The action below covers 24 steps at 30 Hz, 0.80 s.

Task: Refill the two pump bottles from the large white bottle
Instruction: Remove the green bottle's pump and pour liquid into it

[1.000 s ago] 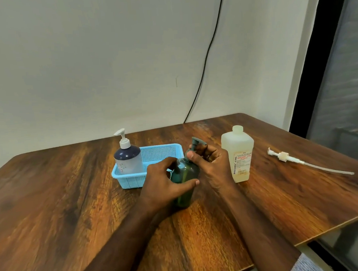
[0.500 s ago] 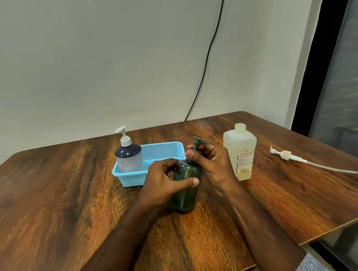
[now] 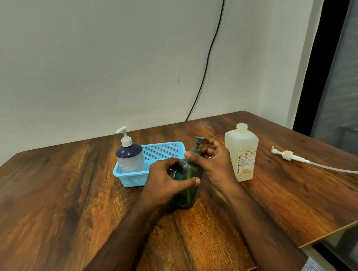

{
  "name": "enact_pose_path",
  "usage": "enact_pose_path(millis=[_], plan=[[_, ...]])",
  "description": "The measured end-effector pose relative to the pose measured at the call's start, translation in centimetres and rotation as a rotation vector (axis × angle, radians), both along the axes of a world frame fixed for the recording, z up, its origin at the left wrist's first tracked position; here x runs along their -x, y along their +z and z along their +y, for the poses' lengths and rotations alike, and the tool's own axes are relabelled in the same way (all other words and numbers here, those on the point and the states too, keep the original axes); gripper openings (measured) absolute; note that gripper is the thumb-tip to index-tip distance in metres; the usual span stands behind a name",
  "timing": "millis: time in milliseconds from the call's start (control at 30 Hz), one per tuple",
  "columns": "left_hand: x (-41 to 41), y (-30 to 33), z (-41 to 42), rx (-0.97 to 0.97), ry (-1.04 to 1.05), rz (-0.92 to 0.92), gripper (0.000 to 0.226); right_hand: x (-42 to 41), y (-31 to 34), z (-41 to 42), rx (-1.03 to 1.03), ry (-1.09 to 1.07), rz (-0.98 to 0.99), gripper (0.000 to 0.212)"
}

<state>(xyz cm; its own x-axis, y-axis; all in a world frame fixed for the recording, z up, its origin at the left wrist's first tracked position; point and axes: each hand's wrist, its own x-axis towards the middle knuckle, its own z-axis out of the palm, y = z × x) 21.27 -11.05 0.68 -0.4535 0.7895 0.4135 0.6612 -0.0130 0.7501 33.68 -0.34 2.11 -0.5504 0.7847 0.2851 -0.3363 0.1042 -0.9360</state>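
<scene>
Evidently early on: at frame centre the left hand grips the dark green plastic pump bottle on the wooden surface, the right hand closed around its pump collar, while the uncapped large white bottle waits just right, nothing yet poured.

A green pump bottle stood on the brown wooden table. The left hand was wrapped around its body. The right hand pinched the neck under the grey pump top, maybe twisting it. Just behind, a blue basket held a dark bottle with a white pump. The big white bottle stood open beside the right hand. A loose pump with a long tube lay further right.
</scene>
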Motion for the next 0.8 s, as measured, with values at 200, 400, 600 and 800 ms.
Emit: enact_pose_path(millis=[200, 400, 600, 800], plan=[[0.24, 0.08, 0.04, 0.011, 0.002, 0.003, 0.070, 0.04, -0.38, 0.71, 0.120, 0.258, 0.215, 0.047], [0.05, 0.12, 0.11, 0.028, 0.019, -0.009, 0.079, 0.79, -0.67, 0.72, -0.047, -0.112, 0.013, 0.068], [-0.30, 0.20, 0.00, 0.011, 0.006, -0.025, 0.072, 0.51, -0.86, 0.47, -0.012, 0.114, 0.094, 0.052], [-0.13, 0.17, 0.17, 0.015, 0.010, -0.015, 0.069, 0.49, -0.47, 0.27, -0.108, -0.159, -0.039, 0.062]])
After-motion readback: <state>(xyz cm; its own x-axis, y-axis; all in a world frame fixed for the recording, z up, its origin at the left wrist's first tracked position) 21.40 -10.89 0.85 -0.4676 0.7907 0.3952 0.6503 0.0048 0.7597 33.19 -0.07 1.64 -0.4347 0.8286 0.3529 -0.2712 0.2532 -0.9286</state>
